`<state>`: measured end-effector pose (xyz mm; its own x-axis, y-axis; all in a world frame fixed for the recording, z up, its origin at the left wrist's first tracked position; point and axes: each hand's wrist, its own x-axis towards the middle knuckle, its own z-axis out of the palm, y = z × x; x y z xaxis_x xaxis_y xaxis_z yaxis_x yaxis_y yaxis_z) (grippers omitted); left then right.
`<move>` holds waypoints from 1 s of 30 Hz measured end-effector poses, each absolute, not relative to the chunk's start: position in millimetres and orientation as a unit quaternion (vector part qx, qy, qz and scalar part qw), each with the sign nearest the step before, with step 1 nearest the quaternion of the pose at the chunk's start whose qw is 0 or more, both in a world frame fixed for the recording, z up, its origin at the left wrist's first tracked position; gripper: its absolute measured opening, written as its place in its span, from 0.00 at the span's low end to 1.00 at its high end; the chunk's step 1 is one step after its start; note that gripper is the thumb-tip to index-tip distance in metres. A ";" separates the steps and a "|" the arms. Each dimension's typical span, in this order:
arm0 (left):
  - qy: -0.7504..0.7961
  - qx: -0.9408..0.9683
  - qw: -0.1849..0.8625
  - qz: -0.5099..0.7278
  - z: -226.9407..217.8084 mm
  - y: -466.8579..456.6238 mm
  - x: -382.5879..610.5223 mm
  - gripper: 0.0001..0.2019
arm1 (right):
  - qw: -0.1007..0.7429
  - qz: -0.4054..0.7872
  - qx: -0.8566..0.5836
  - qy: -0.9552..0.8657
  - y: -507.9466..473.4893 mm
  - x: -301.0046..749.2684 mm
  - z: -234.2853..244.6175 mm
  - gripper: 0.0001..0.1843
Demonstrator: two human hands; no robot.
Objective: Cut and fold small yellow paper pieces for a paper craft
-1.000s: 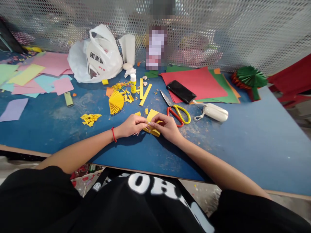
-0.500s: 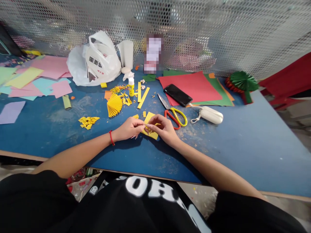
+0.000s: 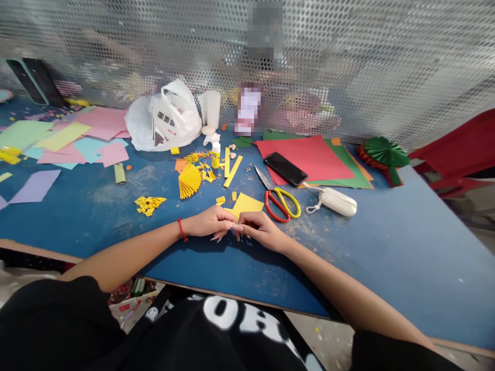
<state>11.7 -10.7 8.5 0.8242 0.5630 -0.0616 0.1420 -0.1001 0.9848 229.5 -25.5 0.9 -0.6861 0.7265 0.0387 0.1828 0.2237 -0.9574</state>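
Note:
My left hand [image 3: 211, 221], with a red cord bracelet [image 3: 182, 230] on its wrist, is closed in a pinch. My right hand [image 3: 261, 230] pinches too, its thumb and fingertips meeting those of the left. Whatever lies between them is too small and covered to make out. Just beyond the fingers is a yellow paper piece [image 3: 249, 203], its near part covered by the hands. Small yellow scraps [image 3: 220, 200] lie beside it. Scissors [image 3: 288, 204] with a red and a yellow handle rest to the right, blades partly spread. Farther back are a pleated yellow paper fan [image 3: 189, 181] and yellow paper strips [image 3: 233, 171].
A glue stick [image 3: 215, 155] stands upright. Folded yellow bits [image 3: 150, 204] are heaped at left. Behind are a plastic bag [image 3: 170, 121], red paper [image 3: 309, 154] under a black phone [image 3: 286, 169], a white corded device [image 3: 337, 201], and a perforated metal screen [image 3: 348, 67].
The view has tipped upward a little. Both hands, still pinching together, have drawn slightly toward me, so more of the yellow paper shows. The scissors and phone have not moved.

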 end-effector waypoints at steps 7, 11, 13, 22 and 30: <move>0.226 0.702 0.661 0.139 6.9 -10.0 9.1 0.16 | 0.244 0.550 -0.294 -0.743 -29.9 226.5 -0.6 0.21; 0.224 0.706 0.659 0.132 8.5 -13.2 8.6 0.15 | 0.241 0.537 -0.296 -0.752 -31.6 226.7 -2.1 0.22; 0.227 0.712 0.651 0.131 9.7 -14.8 8.3 0.14 | 0.231 0.506 -0.301 -0.775 -32.5 226.7 -2.5 0.22; 0.236 0.728 0.628 0.142 10.3 -21.1 10.1 0.14 | 0.226 0.332 -0.272 -0.875 -34.1 228.6 -5.0 0.17; 0.236 0.737 0.617 0.141 6.4 -21.9 9.9 0.14 | 0.270 0.295 -0.229 -0.888 -28.8 229.5 -11.5 0.16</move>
